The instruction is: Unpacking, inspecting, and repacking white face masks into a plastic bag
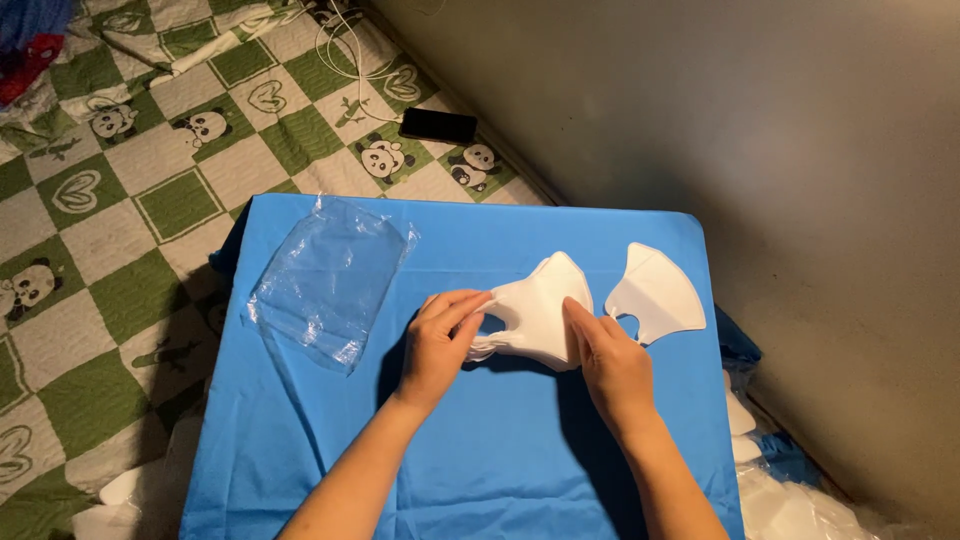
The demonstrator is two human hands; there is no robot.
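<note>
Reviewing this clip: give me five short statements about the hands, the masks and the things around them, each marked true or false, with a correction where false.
1. Both hands touch the stack of white masks. True: the left hand grips its left end and the right hand rests on its right side.
2. A single white mask lies apart, to the right of the stack. True.
3. The clear plastic bag covers the stack. False: it lies empty on the blue cloth, left of the hands.
4. The black phone sits on the blue cloth. False: it lies on the green checked quilt beyond it.
5. The right hand holds the phone. False: it is on the stack.
</note>
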